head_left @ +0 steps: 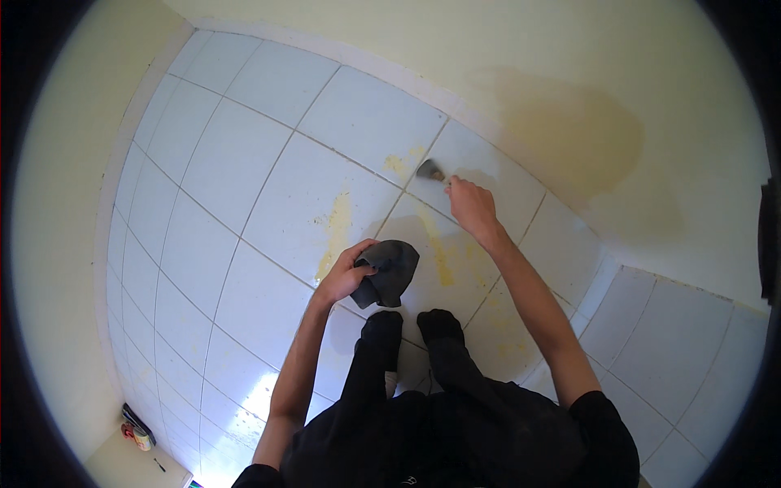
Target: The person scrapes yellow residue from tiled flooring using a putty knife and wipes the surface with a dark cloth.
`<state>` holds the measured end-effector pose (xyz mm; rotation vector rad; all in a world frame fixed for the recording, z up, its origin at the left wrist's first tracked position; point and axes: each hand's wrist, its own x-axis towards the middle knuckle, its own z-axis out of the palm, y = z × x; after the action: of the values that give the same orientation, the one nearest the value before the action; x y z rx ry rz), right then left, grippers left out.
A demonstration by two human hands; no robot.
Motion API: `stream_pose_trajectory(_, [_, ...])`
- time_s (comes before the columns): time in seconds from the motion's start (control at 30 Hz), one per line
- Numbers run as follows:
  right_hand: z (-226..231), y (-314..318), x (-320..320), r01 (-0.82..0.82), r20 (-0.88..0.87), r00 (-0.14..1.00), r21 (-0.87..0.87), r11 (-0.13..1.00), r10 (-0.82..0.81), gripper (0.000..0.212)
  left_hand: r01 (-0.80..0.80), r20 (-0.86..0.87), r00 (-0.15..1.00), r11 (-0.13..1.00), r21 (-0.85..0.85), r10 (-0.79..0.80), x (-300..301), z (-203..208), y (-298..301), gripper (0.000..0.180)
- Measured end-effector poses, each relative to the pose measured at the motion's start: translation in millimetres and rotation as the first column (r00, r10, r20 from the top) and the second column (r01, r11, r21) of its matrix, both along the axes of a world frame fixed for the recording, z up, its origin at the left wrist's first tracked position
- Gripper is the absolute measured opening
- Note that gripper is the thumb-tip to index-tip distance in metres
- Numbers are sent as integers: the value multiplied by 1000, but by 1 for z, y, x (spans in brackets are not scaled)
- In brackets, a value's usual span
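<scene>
My right hand [472,207] is closed around the handle of a small scraper [429,170] with a dark, flared blade. The blade is slightly blurred and lies over the white floor tiles near a grout line, beside a yellow smear [394,164]; whether it touches the tile I cannot tell. In my left hand [346,275] a bunched dark grey cloth [390,272] is gripped between thumb and fingers, above the floor in front of my feet. Yellow streaks [338,232] mark the tiles on either side of it, one [439,252] running between my hands.
A cream wall [586,49] with a brownish stain [569,134] rises beyond the tiles. At right is a tiled step or ledge [667,342]. My dark-socked feet [442,325] stand close by. A container and other small items [140,435] sit at the far lower left.
</scene>
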<state>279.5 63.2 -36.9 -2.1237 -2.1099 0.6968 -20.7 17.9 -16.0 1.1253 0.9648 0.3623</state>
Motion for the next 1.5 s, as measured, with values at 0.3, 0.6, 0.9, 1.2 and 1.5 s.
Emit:
stream_pose_trajectory(0.3, [31, -52, 32, 429, -371, 848, 64, 901, -378, 23, 164, 57, 979, 922, 350, -196, 78, 32, 34, 67])
stream_pose_trajectory(0.6, [15, -115, 81, 530, -358, 797, 31, 847, -486, 24, 650, -663, 748, 187, 737, 12, 57, -38, 174, 31])
stream_pose_trajectory(0.9, [23, -132, 83, 569, -385, 763, 19, 822, -520, 23, -65, -212, 672, 342, 937, 709, -20, 44, 228, 78])
stream_pose_trajectory(1.2, [36, -114, 49, 455, -433, 797, -25, 890, -420, 22, 599, -632, 734, -201, 775, -249, 150, -26, 121, 39])
stream_pose_trajectory(1.5, [41, -126, 50, 397, -377, 833, -102, 912, -405, 24, 331, -717, 270, 637, 696, 643, -6, 10, 253, 40])
